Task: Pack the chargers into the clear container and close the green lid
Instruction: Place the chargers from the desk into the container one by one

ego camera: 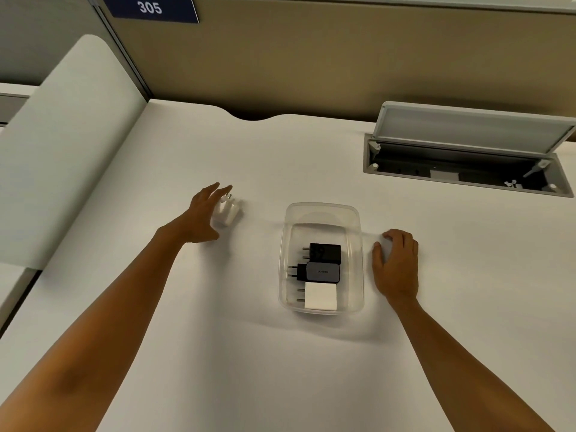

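The clear container [321, 213] sits on the white desk at centre. Inside it lie a black charger [325, 252], a grey charger [322, 272] and a white charger [321, 296], prongs pointing left. A small white charger [230, 211] lies on the desk to the container's left. My left hand [204, 215] hovers just beside that charger with fingers spread, holding nothing. My right hand [396, 266] rests flat on the desk right of the container, fingers loosely curled and empty. No green lid is in view.
An open cable hatch [467, 163] with a raised flap is set into the desk at the back right. A beige partition wall [311, 57] bearing a "305" sign [149, 7] stands behind. A white divider panel [62, 145] borders the left.
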`<action>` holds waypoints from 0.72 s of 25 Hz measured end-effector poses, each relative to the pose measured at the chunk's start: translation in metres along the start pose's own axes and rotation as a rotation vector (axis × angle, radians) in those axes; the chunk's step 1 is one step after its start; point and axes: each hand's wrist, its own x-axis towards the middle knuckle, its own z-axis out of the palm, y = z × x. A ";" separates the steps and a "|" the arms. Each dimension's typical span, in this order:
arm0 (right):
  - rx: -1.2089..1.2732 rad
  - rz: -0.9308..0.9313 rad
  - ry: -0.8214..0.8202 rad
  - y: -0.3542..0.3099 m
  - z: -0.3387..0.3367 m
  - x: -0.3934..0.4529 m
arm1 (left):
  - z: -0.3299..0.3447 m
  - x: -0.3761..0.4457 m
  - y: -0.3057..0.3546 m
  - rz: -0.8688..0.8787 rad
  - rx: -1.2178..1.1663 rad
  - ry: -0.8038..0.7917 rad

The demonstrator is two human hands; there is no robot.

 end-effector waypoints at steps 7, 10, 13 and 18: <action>0.001 0.001 -0.003 -0.001 -0.001 0.000 | 0.009 0.004 0.008 -0.032 0.084 0.103; 0.019 0.004 -0.005 -0.002 -0.001 0.000 | 0.021 0.000 0.017 -0.029 0.181 0.189; 0.030 0.014 0.000 -0.003 -0.003 0.000 | 0.033 -0.007 0.031 -0.058 -0.018 0.226; 0.043 0.019 -0.001 -0.005 -0.004 -0.001 | 0.020 -0.024 0.084 -0.156 -0.508 0.457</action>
